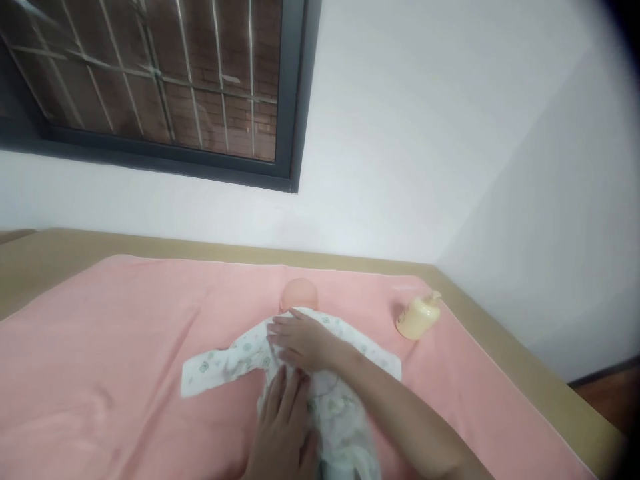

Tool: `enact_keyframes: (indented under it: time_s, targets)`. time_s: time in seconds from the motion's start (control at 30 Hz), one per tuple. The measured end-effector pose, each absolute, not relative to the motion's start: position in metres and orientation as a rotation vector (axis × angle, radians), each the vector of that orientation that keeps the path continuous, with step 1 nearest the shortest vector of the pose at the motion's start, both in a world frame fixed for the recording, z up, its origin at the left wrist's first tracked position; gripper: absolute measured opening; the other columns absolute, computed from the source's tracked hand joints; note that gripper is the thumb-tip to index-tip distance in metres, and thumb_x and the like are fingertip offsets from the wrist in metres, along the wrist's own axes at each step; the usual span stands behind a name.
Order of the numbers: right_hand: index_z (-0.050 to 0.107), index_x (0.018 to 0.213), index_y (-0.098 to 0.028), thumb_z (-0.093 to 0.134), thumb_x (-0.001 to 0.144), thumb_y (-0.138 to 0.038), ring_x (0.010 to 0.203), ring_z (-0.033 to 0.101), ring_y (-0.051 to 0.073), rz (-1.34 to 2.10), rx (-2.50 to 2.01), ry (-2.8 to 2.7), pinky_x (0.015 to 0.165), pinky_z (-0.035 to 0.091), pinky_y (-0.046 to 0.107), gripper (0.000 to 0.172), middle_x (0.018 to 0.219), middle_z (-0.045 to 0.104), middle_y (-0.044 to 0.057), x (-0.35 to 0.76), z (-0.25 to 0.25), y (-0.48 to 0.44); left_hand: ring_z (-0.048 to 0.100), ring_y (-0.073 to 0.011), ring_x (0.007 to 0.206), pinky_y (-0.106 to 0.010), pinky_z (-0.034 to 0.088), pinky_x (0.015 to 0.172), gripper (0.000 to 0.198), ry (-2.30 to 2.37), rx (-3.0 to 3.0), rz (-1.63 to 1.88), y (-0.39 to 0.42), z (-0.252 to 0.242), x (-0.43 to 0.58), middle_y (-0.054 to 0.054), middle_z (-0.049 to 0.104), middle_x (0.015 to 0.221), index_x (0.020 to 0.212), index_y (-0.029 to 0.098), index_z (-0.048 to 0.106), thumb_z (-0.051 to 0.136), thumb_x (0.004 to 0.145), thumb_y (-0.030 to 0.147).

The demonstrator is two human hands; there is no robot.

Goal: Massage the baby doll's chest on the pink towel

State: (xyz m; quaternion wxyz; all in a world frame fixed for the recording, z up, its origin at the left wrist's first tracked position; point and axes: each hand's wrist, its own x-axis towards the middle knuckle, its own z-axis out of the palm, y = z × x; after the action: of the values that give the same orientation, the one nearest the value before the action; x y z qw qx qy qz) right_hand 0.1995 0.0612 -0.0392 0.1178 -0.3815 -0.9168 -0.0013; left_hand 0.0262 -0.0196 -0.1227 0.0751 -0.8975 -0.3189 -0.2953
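A baby doll (299, 294), as far as its round bald head shows, lies on a pink sheet (125, 320). It is dressed in a white printed baby garment (343, 420), with both long sleeves spread out to the sides. My right hand (305, 341) rests flat on the chest of the garment just below the head, fingers stretched to the left. Lower down, my left hand (285, 420) lies on the garment's left edge with its fingers extended upward. Neither hand visibly grips anything. My right forearm and hands cover part of the garment.
A pale yellow pump bottle (418, 317) stands on the sheet to the right. The sheet covers a tan padded surface (240, 248) that meets a white wall (400, 133). A dark-framed window (295, 100) with bars is at upper left.
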Motion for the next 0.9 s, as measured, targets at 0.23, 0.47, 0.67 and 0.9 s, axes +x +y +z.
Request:
enact_keyframes:
  time_s: [0.23,0.47,0.67,0.9]
  targets:
    - [0.039,0.141,-0.013,0.042,0.095,-0.032,0.140,0.022,0.022,-0.026,-1.308,-2.497,0.115,0.015,0.045,0.050,0.149,0.033,0.011,0.228,-0.059,0.056,0.022,-0.0327,0.139,-0.047,0.032,0.104,0.072,-0.920,-2.726,-0.802,-0.023,-0.117,0.026,-0.005,0.029,0.152,0.145,0.018,0.032,0.051,0.076,0.024]
    - [0.042,0.139,-0.014,0.040,0.091,-0.024,0.141,0.017,0.023,-0.001,-1.264,-2.473,0.116,0.011,0.048,0.049,0.148,0.035,0.009,0.218,-0.059,-0.003,0.021,-0.0344,0.138,-0.049,0.036,0.102,0.072,-0.949,-2.774,-0.851,-0.023,-0.119,0.028,-0.007,0.032,0.150,0.142,0.015,0.038,0.052,0.072,0.020]
    - [0.058,0.122,-0.021,0.040,0.095,-0.025,0.135,0.032,0.017,0.019,-1.036,-2.619,0.117,0.010,0.042,0.033,0.134,0.054,0.002,0.205,-0.045,0.034,0.021,-0.0355,0.138,-0.050,0.040,0.100,0.074,-0.974,-2.791,-0.831,-0.025,-0.118,0.025,-0.008,0.026,0.153,0.145,0.018,0.034,0.052,0.073,0.020]
    - [0.051,0.132,-0.020,0.037,0.097,-0.027,0.136,0.031,0.020,-0.030,-1.244,-2.462,0.114,0.017,0.045,0.039,0.143,0.043,0.007,0.233,-0.062,0.064,0.020,-0.0345,0.139,-0.052,0.037,0.102,0.066,-0.933,-2.808,-0.776,-0.028,-0.119,0.021,-0.004,0.025,0.153,0.145,0.022,0.034,0.050,0.081,0.023]
